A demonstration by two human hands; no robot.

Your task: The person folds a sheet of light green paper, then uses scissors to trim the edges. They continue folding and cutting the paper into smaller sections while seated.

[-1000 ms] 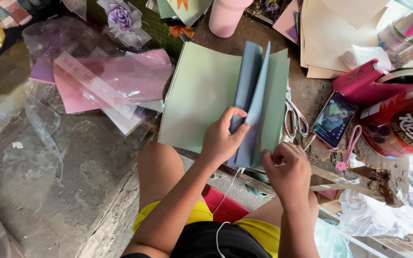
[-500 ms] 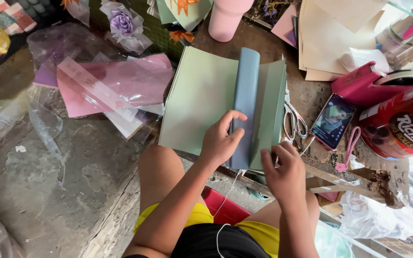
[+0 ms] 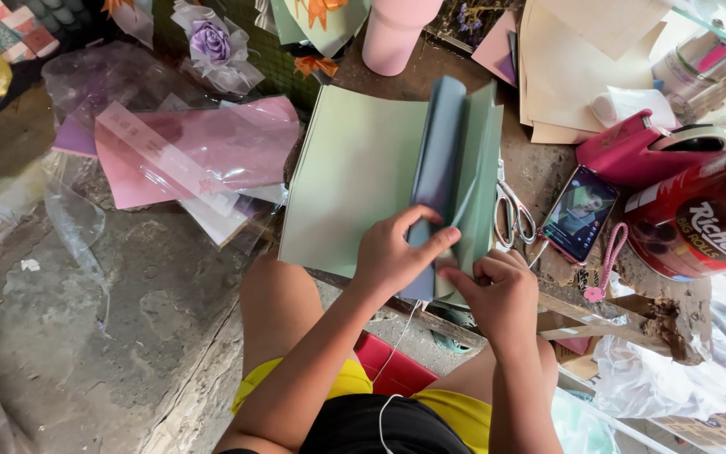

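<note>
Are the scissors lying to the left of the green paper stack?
No, the scissors lie on the table just right of the green paper stack, between it and the phone.

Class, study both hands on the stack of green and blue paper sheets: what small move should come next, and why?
Probably peel one sheet free: the left hand pins the blue sheet upright, while the right hand pinches the lower edges of the green sheets, which are fanned apart.

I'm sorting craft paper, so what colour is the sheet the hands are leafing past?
Blue-grey sheet, among pale green ones; head view.
</note>
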